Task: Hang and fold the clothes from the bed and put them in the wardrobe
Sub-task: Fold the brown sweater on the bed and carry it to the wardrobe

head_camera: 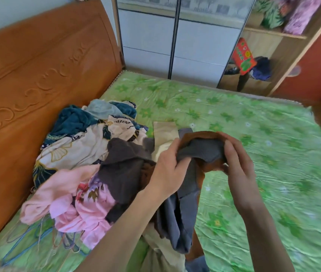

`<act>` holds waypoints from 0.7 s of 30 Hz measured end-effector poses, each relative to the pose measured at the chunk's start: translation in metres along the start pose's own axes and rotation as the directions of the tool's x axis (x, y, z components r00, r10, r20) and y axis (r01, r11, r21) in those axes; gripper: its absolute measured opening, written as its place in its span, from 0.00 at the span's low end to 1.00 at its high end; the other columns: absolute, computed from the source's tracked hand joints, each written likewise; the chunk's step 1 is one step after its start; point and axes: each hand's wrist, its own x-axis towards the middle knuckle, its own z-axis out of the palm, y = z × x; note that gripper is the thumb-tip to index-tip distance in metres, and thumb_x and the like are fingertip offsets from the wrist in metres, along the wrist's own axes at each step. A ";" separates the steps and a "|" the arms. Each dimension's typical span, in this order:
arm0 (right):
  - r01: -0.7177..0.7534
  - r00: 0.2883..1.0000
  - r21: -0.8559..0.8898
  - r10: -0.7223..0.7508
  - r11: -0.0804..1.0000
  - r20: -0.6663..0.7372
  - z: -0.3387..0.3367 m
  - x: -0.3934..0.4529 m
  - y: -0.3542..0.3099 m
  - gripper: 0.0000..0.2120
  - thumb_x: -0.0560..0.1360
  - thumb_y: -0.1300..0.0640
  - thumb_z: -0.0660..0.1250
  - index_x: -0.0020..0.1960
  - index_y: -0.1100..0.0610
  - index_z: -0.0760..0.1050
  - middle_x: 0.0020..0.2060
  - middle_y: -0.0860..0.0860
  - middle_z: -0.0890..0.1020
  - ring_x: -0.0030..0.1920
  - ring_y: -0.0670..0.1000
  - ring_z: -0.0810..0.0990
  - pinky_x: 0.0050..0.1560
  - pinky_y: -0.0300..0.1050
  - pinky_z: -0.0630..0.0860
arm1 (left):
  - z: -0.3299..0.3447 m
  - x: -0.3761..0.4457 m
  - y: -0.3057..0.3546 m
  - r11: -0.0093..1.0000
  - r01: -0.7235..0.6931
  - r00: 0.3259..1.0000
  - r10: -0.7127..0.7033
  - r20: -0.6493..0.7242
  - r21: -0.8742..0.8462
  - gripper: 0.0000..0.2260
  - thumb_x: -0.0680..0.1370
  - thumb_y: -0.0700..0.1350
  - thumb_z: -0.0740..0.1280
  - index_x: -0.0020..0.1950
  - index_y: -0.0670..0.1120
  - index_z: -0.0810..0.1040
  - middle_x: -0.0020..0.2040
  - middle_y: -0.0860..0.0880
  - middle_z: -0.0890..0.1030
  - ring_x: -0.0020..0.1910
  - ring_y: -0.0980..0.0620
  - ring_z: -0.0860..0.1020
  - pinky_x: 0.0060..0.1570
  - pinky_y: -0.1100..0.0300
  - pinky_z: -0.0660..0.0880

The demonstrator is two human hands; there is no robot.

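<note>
Bedsheet [253,134], green and flowered, meets wooden headboard [38,75] and wardrobe [175,46].

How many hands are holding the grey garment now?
2. The left hand grips the grey garment at its top, the right hand holds its brown-lined upper end.

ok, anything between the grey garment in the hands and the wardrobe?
Nothing visible. Both the left hand and right hand grip the grey garment; bare green bedsheet runs to the wardrobe, whose right section stands open.
</note>
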 end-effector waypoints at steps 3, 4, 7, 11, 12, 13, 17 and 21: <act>-0.074 0.997 -0.020 0.073 0.997 -0.009 -0.047 -0.011 0.004 0.24 0.80 0.32 0.54 0.69 0.39 0.75 0.58 0.39 0.83 0.59 0.45 0.83 0.53 0.42 0.78 | 0.040 0.001 0.043 0.996 -0.004 1.000 0.003 -0.012 -0.094 0.13 0.85 0.46 0.62 0.68 0.57 0.77 0.57 0.60 0.84 0.60 0.61 0.80 0.60 0.63 0.76; -0.080 0.997 -0.033 0.081 0.996 0.008 -0.063 -0.015 0.006 0.23 0.79 0.32 0.54 0.69 0.38 0.74 0.58 0.38 0.83 0.60 0.44 0.82 0.55 0.42 0.77 | 0.054 0.000 0.058 0.994 -0.010 0.999 0.006 -0.033 -0.108 0.13 0.85 0.46 0.62 0.66 0.61 0.77 0.57 0.63 0.83 0.59 0.63 0.80 0.58 0.67 0.75; -0.069 0.991 -0.046 0.074 0.997 0.115 -0.107 -0.028 0.008 0.22 0.81 0.30 0.53 0.70 0.34 0.72 0.65 0.36 0.80 0.67 0.40 0.78 0.66 0.41 0.73 | 0.097 -0.004 0.103 0.985 -0.026 0.991 0.002 -0.132 -0.173 0.13 0.84 0.44 0.62 0.61 0.61 0.78 0.53 0.68 0.84 0.56 0.67 0.80 0.54 0.73 0.73; -0.120 0.964 0.010 0.114 0.993 0.240 -0.170 -0.018 0.017 0.15 0.88 0.49 0.58 0.70 0.40 0.76 0.64 0.37 0.82 0.66 0.40 0.79 0.62 0.35 0.77 | 0.145 -0.007 0.162 0.961 -0.024 0.970 -0.045 -0.238 -0.277 0.15 0.79 0.49 0.64 0.45 0.67 0.86 0.44 0.65 0.85 0.46 0.66 0.82 0.49 0.67 0.77; -0.115 0.948 -0.014 0.114 0.993 0.298 -0.185 -0.011 0.017 0.16 0.86 0.56 0.62 0.70 0.40 0.77 0.63 0.35 0.82 0.65 0.39 0.79 0.59 0.33 0.77 | 0.152 -0.006 0.174 0.943 -0.021 0.961 -0.073 -0.267 -0.331 0.14 0.77 0.50 0.64 0.44 0.67 0.86 0.44 0.62 0.86 0.46 0.62 0.84 0.50 0.62 0.79; -0.094 0.922 -0.043 0.103 0.995 0.374 -0.199 -0.004 0.016 0.21 0.83 0.60 0.66 0.69 0.38 0.76 0.62 0.32 0.81 0.64 0.35 0.78 0.56 0.30 0.76 | 0.158 -0.003 0.184 0.917 -0.018 0.952 -0.106 -0.288 -0.398 0.12 0.76 0.51 0.65 0.46 0.64 0.88 0.45 0.58 0.87 0.48 0.58 0.85 0.50 0.57 0.81; 0.037 0.814 -0.212 0.094 0.977 0.574 -0.238 0.009 0.002 0.26 0.72 0.38 0.74 0.66 0.22 0.70 0.65 0.23 0.75 0.66 0.28 0.72 0.62 0.29 0.72 | 0.172 0.005 0.220 0.791 0.032 0.971 -0.170 -0.169 -0.611 0.16 0.79 0.54 0.65 0.57 0.48 0.88 0.55 0.42 0.86 0.55 0.43 0.85 0.58 0.46 0.82; 0.104 0.767 -0.178 0.034 0.979 0.640 -0.252 0.014 -0.004 0.15 0.80 0.46 0.71 0.66 0.37 0.79 0.63 0.41 0.83 0.65 0.45 0.81 0.64 0.40 0.78 | 0.176 0.012 0.238 0.799 0.010 0.992 -0.086 -0.097 -0.601 0.16 0.83 0.52 0.62 0.47 0.52 0.89 0.46 0.50 0.86 0.46 0.51 0.85 0.49 0.54 0.83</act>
